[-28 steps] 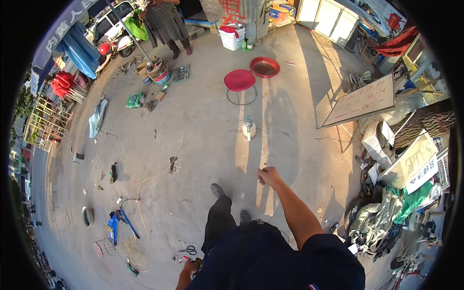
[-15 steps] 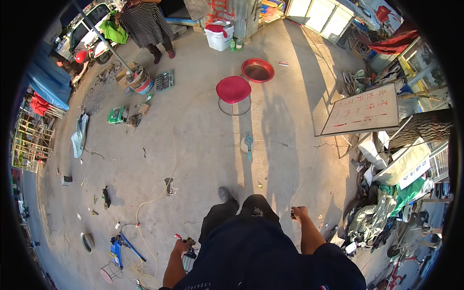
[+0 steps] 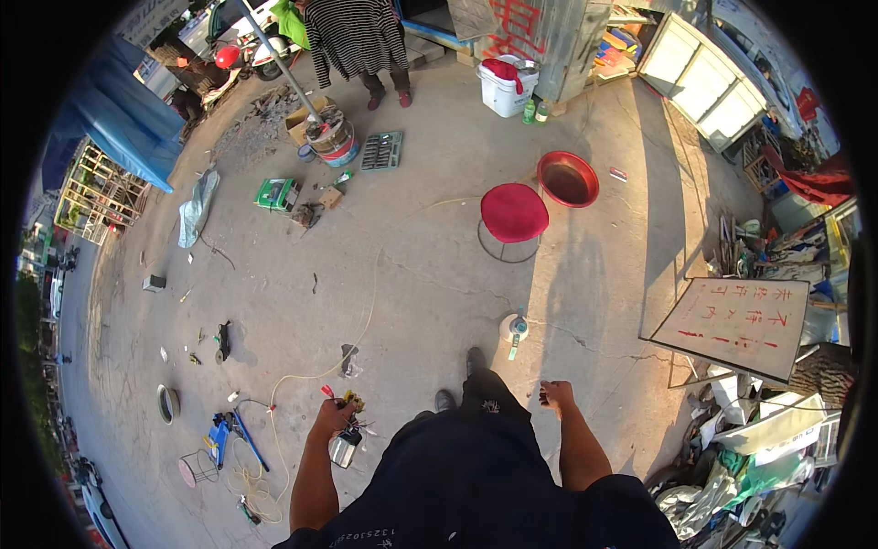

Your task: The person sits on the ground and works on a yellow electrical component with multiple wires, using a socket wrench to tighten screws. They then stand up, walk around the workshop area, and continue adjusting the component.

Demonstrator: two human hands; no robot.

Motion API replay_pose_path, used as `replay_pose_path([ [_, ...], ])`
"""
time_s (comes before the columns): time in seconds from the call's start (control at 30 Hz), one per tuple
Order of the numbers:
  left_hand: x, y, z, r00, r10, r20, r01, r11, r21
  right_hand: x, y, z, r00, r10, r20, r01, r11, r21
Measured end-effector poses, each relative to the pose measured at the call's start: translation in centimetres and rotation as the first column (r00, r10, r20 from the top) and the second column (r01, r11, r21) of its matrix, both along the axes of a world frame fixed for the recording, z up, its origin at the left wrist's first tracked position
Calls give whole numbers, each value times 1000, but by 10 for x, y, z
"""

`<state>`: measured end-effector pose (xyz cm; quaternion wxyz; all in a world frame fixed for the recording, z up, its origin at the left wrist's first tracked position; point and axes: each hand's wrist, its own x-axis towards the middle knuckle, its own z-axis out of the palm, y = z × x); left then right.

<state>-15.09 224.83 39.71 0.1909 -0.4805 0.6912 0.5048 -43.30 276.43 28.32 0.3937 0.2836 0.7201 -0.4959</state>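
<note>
My left hand (image 3: 333, 416) is closed around a small bundle of parts at my left side. A silver box-like metal piece (image 3: 344, 450) hangs below the fingers, a yellowish-brown part (image 3: 347, 400) sticks out ahead, and a red tip (image 3: 326, 391) shows above. What exactly the bundle is stays too small to tell. On the right, my right hand (image 3: 554, 396) is curled over the ground with its fingers bent in; whatever they hold, if anything, is hidden. Ahead stands a whitish jug with a teal top (image 3: 514, 328), apart from both hands.
Farther ahead are a red round-seated stool (image 3: 514, 212) and a red basin (image 3: 568, 178). A blue floor jack (image 3: 219, 439) and a yellowish hose (image 3: 283, 389) lie left. A leaning signboard (image 3: 729, 327) and piled scrap line the right. A person in stripes (image 3: 356, 37) stands far off.
I have stepped forward and my view has swung left; the jug, stool and basin now sit lower and farther right. My left hand is raised, showing more of its bundle.
</note>
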Motion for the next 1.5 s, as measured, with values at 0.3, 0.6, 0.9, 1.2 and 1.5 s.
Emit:
replay_pose_path([
  [0.3, 82, 59, -23, 930, 178, 323, -197, 980, 25, -151, -70, 9, 967, 220, -126, -231, 970, -81],
  [0.6, 20, 67, -8, 834, 252, 491, -340, 935, 98, -201, -132, -14, 932, 363, -11, -363, 932, 26],
  [0.9, -67, -104, -54, 949, 230, 214, -262, 955, 139, -253, -264, -1, 945, 323, -57, -322, 946, 30],
  [1.2, -140, -264, -37, 992, 47, 115, -33, 992, -121, -304, -405, 44, 870, 453, -193, -472, 880, -59],
  [1.5, -84, -190, -91, 933, 350, 89, -360, 920, 157, -323, -444, 52, 911, 413, -8, -411, 906, -104],
])
